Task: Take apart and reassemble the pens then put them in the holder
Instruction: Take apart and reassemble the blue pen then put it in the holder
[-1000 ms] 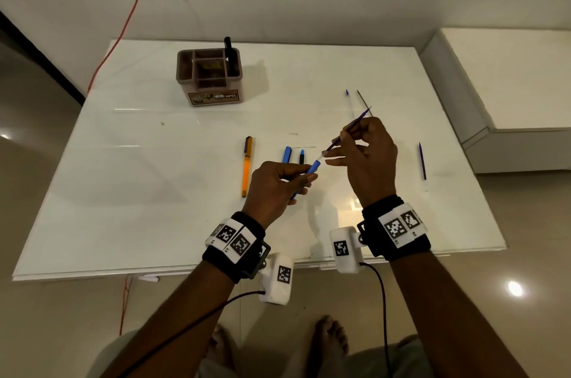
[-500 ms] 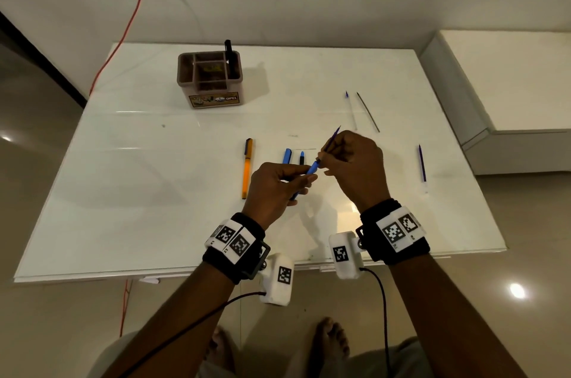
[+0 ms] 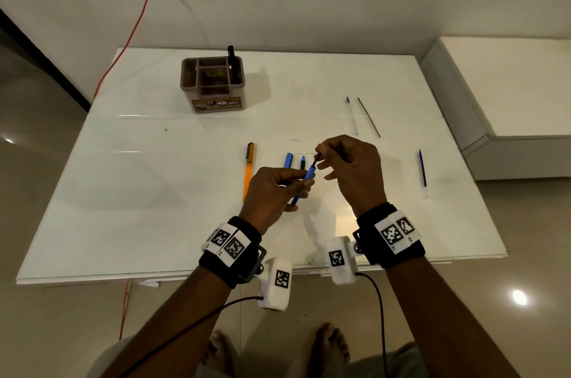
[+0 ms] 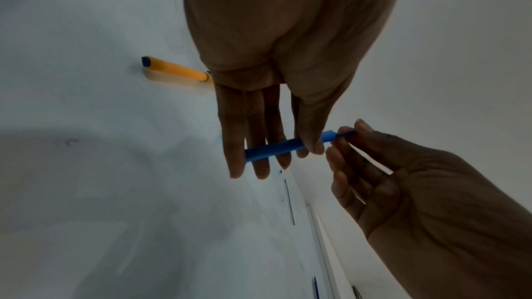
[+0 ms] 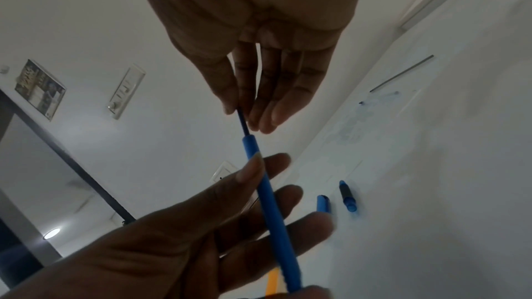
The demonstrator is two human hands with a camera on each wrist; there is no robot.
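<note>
My left hand (image 3: 275, 189) grips the blue barrel (image 5: 270, 199); my right hand (image 3: 349, 167) pinches the refill (image 5: 243, 123) (nearly seated). I fear a skewed push bends it.

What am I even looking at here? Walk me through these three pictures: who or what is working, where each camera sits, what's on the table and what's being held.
No machine: a person works with bare hands, wearing a camera on the head and one on each wrist. The big picture looks down from the head; the other two look along each hand from the wrist.

The left hand grips a blue pen barrel. The right hand pinches a thin dark refill that sticks out of the barrel's end.

On the white table lie an orange pen, a blue cap, a small blue and black pen piece and three more thin refills off to the right. At the back stands a brown holder with one black pen in it.
</note>
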